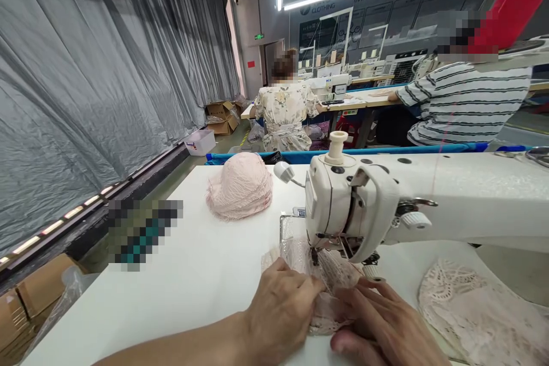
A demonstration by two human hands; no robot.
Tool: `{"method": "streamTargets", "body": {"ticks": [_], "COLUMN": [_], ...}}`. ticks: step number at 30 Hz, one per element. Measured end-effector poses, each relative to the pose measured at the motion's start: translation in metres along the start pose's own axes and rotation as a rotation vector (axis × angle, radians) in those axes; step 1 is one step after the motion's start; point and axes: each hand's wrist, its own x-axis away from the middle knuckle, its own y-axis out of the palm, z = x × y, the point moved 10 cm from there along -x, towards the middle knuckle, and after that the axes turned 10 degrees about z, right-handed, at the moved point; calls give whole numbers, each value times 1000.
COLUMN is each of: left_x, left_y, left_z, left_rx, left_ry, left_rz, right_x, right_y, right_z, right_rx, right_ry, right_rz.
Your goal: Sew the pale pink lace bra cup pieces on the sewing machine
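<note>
Pale pink lace fabric (328,323) lies under the needle and presser foot of a white sewing machine (330,200). My left hand (285,303) is closed on the lace just left of the foot, its fingers curled under. On the other side, my right hand (381,320) grips the same lace between its fingers and thumb, close in front of the machine head. The hands partly cover the cloth. Behind them to the left, a rounded pile of pink lace pieces (240,186) rests on the white table (180,274). More lace (476,309) lies to the right beneath the machine arm.
Two people sit ahead, one in a floral top (283,108), one in a striped shirt (472,103), at another sewing table. A grey curtain (107,68) hangs at left. Cardboard boxes (43,297) and a white bin (200,142) stand on the floor.
</note>
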Motion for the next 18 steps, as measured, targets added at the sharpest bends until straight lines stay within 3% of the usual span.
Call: {"method": "streamTargets", "body": {"ticks": [6, 8, 14, 18], "left_x": [5, 3, 0, 1], "left_y": [-3, -5, 4, 10], "left_z": [15, 20, 12, 7], "left_rx": [-153, -176, -36, -67], "left_ry": [132, 165, 47, 68], "left_rz": [-288, -336, -332, -275], "right_x": [5, 7, 14, 13], "right_y": [1, 0, 8, 8], "right_z": [1, 2, 9, 8], "right_rx": [31, 23, -17, -3], "right_ry": [-13, -9, 44, 41], "right_rz": [24, 32, -65, -70]}}
